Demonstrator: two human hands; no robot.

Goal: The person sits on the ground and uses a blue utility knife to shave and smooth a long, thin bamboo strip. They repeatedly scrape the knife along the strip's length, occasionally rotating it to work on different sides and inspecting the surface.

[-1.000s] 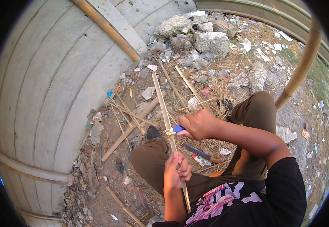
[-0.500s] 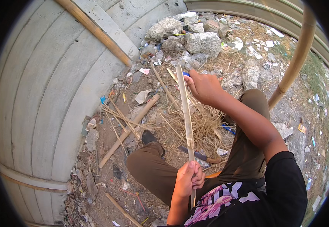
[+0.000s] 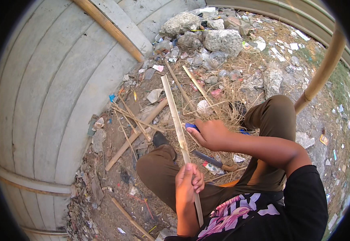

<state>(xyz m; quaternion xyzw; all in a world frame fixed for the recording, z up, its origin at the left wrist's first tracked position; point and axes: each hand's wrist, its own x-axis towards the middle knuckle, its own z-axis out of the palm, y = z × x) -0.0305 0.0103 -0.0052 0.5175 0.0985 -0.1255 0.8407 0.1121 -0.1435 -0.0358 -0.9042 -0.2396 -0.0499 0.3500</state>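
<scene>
A long, pale split bamboo strip (image 3: 173, 107) slants up and away from me, with a node partway along it. My left hand (image 3: 189, 182) is closed round its lower part, and the lower end runs down beside my forearm. My right hand (image 3: 213, 134) grips a small blue tool (image 3: 191, 127) that looks like a cutter; its blade is hard to make out. It is close to the right edge of the strip, just above the node. Whether it touches the strip I cannot tell. Below my right hand lies a machete (image 3: 207, 158) with a dark blade and wooden handle.
A bamboo pole (image 3: 128, 142) and several thin strips lie left of my feet. Another split piece (image 3: 197, 84) lies ahead, near dry straw (image 3: 229, 114). Rocks (image 3: 223, 41) and litter lie farther off. A concrete wall (image 3: 62, 92) stands left; an upright bamboo pole (image 3: 321, 72) stands right.
My right hand has come down toward me along the strip, from near its far end to just above the node. The strip's far end has swung left, and my left hand keeps its hold.
</scene>
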